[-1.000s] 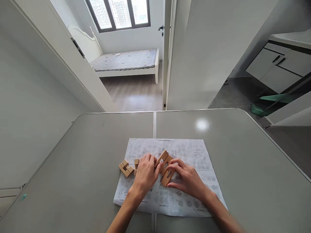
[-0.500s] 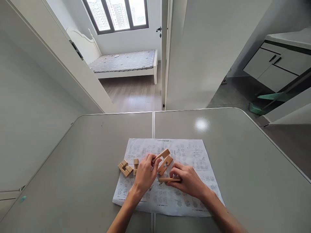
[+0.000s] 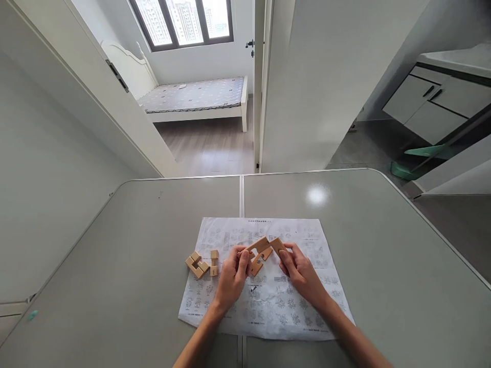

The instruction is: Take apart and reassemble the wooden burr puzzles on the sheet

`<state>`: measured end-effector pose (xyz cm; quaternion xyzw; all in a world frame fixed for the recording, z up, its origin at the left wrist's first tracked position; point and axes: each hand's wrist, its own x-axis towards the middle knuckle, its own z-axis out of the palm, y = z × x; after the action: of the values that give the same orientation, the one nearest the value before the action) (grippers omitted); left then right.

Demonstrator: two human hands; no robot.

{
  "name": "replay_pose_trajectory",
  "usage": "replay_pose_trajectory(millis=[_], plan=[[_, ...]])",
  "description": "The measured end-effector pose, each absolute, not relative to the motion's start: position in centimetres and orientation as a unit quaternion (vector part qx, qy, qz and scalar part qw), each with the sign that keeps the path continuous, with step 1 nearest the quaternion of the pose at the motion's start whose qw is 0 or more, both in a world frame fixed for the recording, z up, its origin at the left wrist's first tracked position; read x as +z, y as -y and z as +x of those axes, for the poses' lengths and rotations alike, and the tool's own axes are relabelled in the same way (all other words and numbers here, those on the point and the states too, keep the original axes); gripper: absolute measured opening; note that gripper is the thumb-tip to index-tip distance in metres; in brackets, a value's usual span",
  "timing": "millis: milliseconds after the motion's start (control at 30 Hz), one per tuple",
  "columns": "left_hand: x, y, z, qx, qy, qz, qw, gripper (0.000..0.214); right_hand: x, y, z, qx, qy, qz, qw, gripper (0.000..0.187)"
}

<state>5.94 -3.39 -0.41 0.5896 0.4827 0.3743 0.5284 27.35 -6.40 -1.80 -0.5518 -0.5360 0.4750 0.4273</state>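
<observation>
Both of my hands work over a printed instruction sheet lying on a grey table. My left hand pinches one end of a notched wooden bar. My right hand grips a second wooden piece and holds it against the far end of that bar. A third notched piece lies on the sheet just below them, between my hands. Left of my left hand sit a joined pair of wooden pieces and a small notched block.
The table has a centre seam and rounded far corners. Beyond it stand a white wall and an open door to a bedroom with a bed. Grey cabinets and a green dustpan are at the right.
My right hand lifted its wooden piece from flat on the sheet and brought it up and forward to meet the bar in my left hand. The pieces at the left stayed put.
</observation>
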Motion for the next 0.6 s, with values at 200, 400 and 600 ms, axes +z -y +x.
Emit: replay_pose_trajectory(millis=[200,400,600], plan=[[-0.8,3.9,5.8,0.348,-0.464,0.624,0.523,0.039,-1.7,6.6,27.4,0.435,0.569,-0.558,0.419,0.044],[-0.4,4.1,5.9,0.316,-0.454,0.653,0.517,0.037,-2.5,7.1,26.8,0.418,0.629,-0.511,0.411,0.056],[-0.3,4.2,6.0,0.292,-0.444,0.676,0.511,0.034,-2.9,7.3,26.6,0.416,0.630,-0.518,0.402,0.060]])
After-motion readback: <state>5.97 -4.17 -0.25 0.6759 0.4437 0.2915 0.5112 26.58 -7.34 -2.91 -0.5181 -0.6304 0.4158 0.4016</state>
